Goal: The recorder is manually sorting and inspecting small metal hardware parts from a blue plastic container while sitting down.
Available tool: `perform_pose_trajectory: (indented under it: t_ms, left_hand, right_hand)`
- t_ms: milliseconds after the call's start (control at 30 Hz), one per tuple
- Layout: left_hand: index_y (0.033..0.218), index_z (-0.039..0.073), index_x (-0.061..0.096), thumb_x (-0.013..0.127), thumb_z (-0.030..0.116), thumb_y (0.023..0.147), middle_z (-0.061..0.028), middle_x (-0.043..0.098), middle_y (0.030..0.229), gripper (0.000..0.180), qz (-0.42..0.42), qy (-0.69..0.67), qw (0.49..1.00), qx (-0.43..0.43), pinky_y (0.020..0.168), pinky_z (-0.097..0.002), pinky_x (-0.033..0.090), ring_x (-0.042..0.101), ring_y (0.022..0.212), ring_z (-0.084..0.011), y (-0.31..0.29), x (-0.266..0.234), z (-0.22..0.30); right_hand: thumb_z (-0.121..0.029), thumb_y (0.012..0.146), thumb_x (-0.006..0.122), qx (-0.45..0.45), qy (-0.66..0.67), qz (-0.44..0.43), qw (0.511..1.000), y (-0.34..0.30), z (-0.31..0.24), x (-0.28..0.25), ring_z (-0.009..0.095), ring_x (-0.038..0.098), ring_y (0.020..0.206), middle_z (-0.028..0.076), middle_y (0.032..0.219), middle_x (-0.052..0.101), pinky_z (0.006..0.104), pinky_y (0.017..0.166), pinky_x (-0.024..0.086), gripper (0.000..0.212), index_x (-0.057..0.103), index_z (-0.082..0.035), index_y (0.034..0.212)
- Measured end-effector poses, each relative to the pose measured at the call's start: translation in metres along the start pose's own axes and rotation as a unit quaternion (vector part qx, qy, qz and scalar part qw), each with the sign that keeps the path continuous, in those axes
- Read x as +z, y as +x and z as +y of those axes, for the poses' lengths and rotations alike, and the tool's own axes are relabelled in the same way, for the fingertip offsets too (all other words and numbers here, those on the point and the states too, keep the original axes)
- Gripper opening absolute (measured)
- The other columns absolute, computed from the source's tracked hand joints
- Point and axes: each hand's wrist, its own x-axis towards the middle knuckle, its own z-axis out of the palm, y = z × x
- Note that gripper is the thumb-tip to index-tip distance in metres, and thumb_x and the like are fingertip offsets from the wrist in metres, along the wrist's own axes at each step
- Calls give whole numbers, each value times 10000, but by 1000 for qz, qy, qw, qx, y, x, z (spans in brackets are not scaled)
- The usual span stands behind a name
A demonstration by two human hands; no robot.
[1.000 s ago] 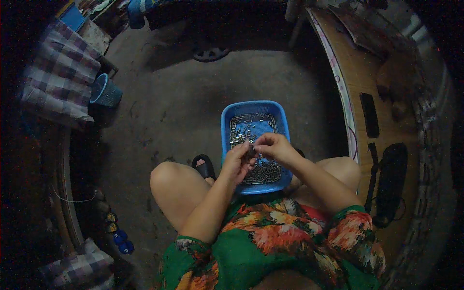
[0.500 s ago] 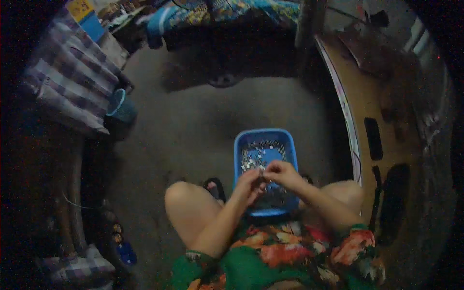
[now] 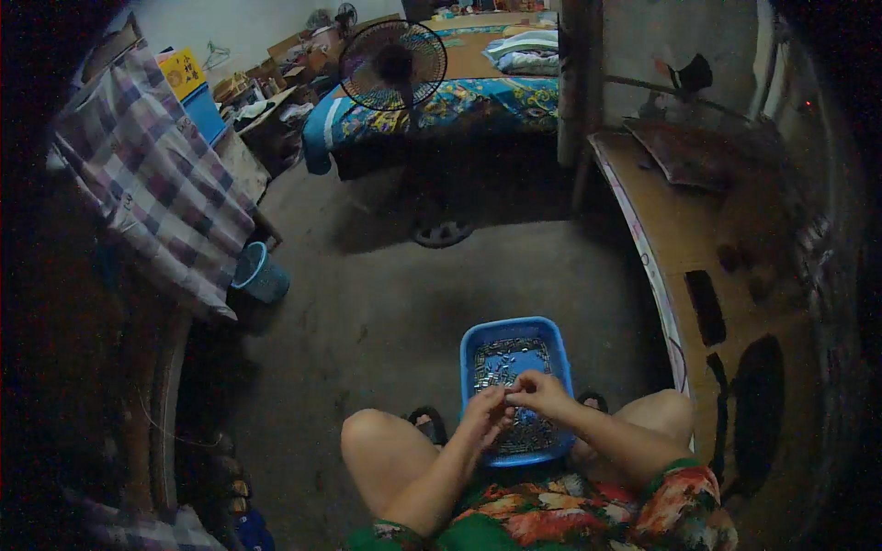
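Note:
A blue plastic basin (image 3: 511,323) sits low between my knees. Many small shiny metal pieces (image 3: 528,442) are spread over its bottom, thicker along the sides, with blue showing through the middle. My left hand (image 3: 485,419) is above the basin's left part, fingers curled and closed. From the right, my right hand (image 3: 540,395) meets it, thumb and fingers pinched together at the left fingertips. Whatever small item is between the fingertips is too tiny and dim to name.
A wooden bench (image 3: 663,216) with dark items runs along the right. At the left are a blue bucket (image 3: 265,278) and a checked cloth (image 3: 156,188). A standing fan (image 3: 393,66) is before a bed (image 3: 487,106) at the back. Sandals (image 3: 428,424) flank the basin.
My view has tilted up, so the basin and hands appear lower and the fan and bed now show. My hands stay together over the basin, fingertips still meeting.

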Motion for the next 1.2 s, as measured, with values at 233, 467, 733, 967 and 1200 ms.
perform_pose_trajectory:
  t_ms: [233, 467, 733, 967, 1200]
  left_hand:
    - [931, 38, 520, 505, 259, 829, -38, 543, 749, 244, -54, -16, 998, -9, 475, -213, 416, 506, 599, -114, -4, 3, -5]
    - [893, 29, 521, 478, 235, 829, -77, 551, 747, 220, 62, -47, 996, 34, 482, -234, 411, 519, 618, -148, 4, -3, -3]
    - [877, 41, 514, 471, 263, 849, -90, 552, 728, 228, 28, -60, 998, 0, 453, -241, 402, 495, 562, -135, 10, -4, 4]
    - [872, 48, 527, 449, 286, 864, -82, 556, 718, 251, 33, -82, 996, 2, 456, -241, 392, 490, 553, -129, 4, -3, 3]
    - [900, 48, 517, 454, 284, 860, -75, 552, 712, 248, 17, -82, 996, 5, 427, -222, 407, 487, 530, -114, 2, -3, 2]
  right_hand:
    - [-222, 694, 681, 101, 72, -64, 990, -4, 0, -9, 94, 492, 645, 23, 706, 535, 238, 554, 405, 294, 531, -55, 883]
    - [-112, 753, 605, 22, 146, -43, 988, -34, -96, -29, 80, 493, 701, 21, 765, 537, 216, 601, 408, 153, 540, -40, 871]
    - [-25, 730, 575, -78, 128, -162, 975, -79, -138, -28, 131, 543, 695, 84, 770, 569, 238, 655, 439, 164, 554, -26, 893]
    - [-42, 724, 588, -78, 127, -204, 968, -75, -126, -19, 126, 537, 674, 77, 744, 560, 236, 628, 430, 150, 547, -31, 868]
    - [-58, 718, 601, -91, 95, -231, 964, -69, -130, -18, 120, 530, 652, 69, 719, 550, 235, 602, 422, 141, 539, -36, 843]
